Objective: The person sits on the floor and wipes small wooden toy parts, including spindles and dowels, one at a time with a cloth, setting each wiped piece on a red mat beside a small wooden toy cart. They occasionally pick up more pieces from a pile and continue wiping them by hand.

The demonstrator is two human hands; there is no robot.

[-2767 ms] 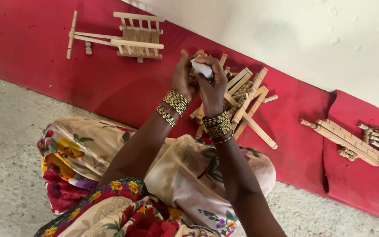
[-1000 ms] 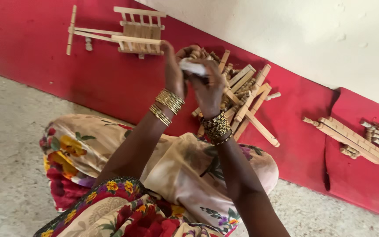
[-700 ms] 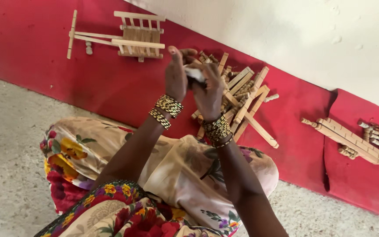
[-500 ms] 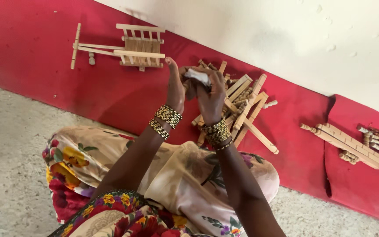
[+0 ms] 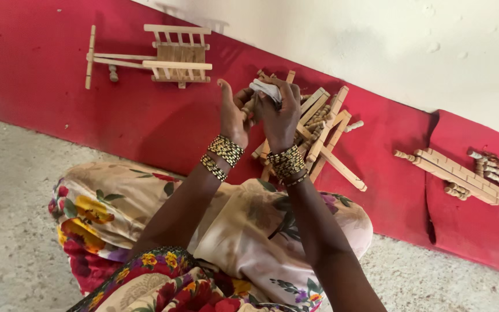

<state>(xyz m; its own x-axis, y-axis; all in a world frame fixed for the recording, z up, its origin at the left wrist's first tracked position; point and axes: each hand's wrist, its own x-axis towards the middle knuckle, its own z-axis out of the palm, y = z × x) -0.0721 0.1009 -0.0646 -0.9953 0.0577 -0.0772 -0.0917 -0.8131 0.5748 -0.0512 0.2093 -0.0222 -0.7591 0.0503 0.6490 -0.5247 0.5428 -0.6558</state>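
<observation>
While your right hand (image 5: 279, 118) is gripping the crumpled white cloth (image 5: 265, 91), your left hand (image 5: 233, 115) is now opening, fingers lifting off the small turned wooden piece (image 5: 252, 107) at 12 o'clock.

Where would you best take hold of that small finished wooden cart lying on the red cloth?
Probably the small pale wooden cart is best gripped across its slatted box, one hand on each long side rail, coming from above. It lies flat on the red cloth with nothing close around it. The thin pole sticking out to the left looks too slender to carry it by.
</observation>
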